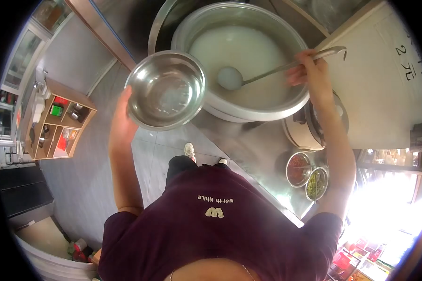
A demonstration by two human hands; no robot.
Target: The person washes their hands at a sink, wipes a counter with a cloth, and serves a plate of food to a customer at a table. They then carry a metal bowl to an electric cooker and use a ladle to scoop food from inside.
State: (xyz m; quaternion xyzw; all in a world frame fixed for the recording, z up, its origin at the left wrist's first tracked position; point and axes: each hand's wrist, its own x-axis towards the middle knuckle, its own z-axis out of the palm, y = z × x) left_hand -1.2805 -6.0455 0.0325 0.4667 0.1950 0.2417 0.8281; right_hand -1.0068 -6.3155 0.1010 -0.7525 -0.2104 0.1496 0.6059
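Note:
My left hand [123, 108] grips the rim of a shiny steel bowl [166, 91], its thumb along the outer left side. A little clear liquid or wet gloss shows on the bowl's inside. My right hand [312, 72] is closed around the handle of a steel ladle [267, 75]. The ladle's round head, full of whitish liquid, is at the surface inside a large metal pot [262, 114]. Pale, milky liquid [239, 44] fills much of that pot. The bowl is held beside the pot's left rim, overlapping it in view.
A rice cooker [295, 129] stands right of the pot on the steel counter [253, 145]. Nearer me are a container of red bits [298, 168] and one of chopped greens [317, 183]. A wooden shelf [63, 119] with small goods stands at the far left.

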